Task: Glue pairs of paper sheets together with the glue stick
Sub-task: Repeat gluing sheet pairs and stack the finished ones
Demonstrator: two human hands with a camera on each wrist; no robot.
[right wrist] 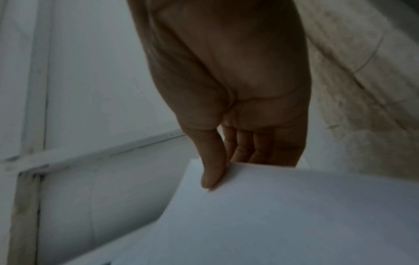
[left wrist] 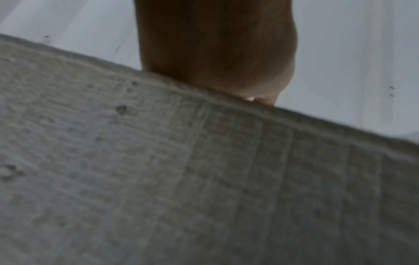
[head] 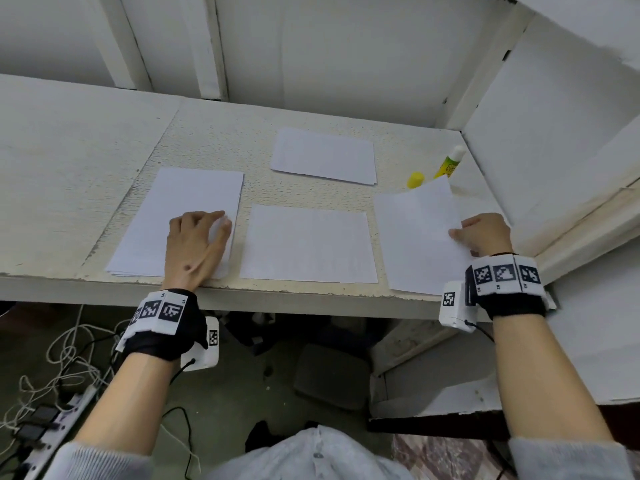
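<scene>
The right hand (head: 486, 233) holds a single paper sheet (head: 419, 237) at the desk's (head: 207, 140) 4 o'clock area. In the right wrist view its grip is narrow, the thumb (right wrist: 214, 172) on top and the other fingers beneath the sheet's edge, pinching it. The sheet's far corner is raised, partly covering the foot of the glue stick (head: 450, 162).

The left hand (head: 195, 244) lies on a stack of sheets (head: 183, 209) at 8 o'clock. Its fingers curl at the stack's right edge; whether they have caught a sheet cannot be told. The left wrist view is blurred and shows only the palm and the desk's front edge.

A flat sheet (head: 308, 244) lies at 6 o'clock, between the two hands. Another small stack (head: 323, 155) lies at 12 o'clock.

The glue stick lies uncapped at 2 o'clock near the side wall. Its yellow cap (head: 415, 179) sits just beside it, apart.
</scene>
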